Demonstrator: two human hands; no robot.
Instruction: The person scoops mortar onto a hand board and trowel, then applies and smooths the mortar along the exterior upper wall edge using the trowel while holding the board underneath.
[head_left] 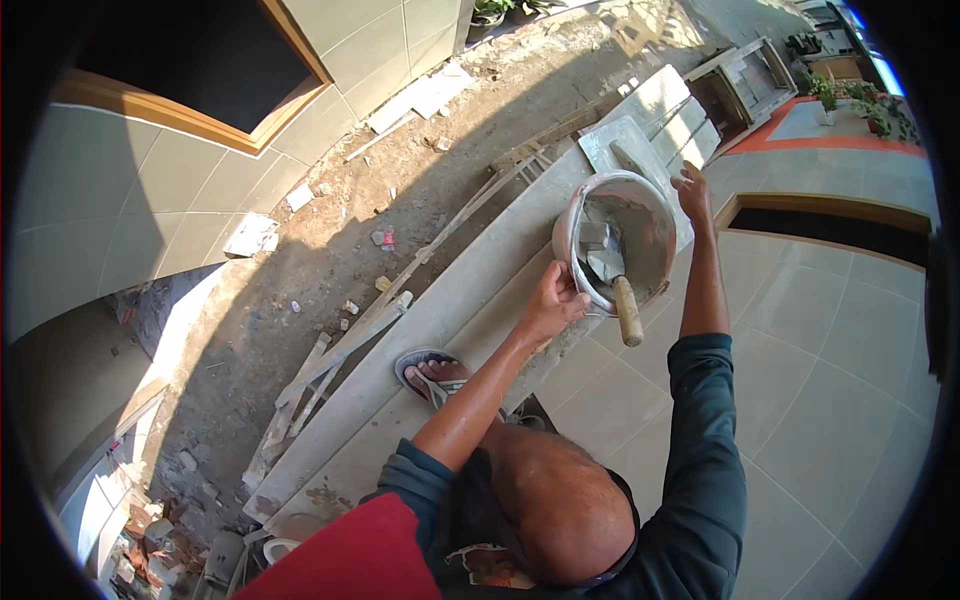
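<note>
A round bucket, smeared with grey mortar inside, stands on the planks ahead of me. My left hand grips its near left rim, thumb and fingers closed on the edge. Inside lies a trowel beside grey lumps; its wooden handle sticks out over the near rim. Just beyond the bucket's right side, my right hand is raised with curled fingers. Whether anything is in them is hidden. A flat grey board with a raised handle rests behind the bucket, close to the right hand.
My sandalled foot is on a long plank. Left of it, wooden framing borders rubble-strewn ground lower down. A tiled wall fills the right, with a wood-framed opening. Another framed opening is upper left.
</note>
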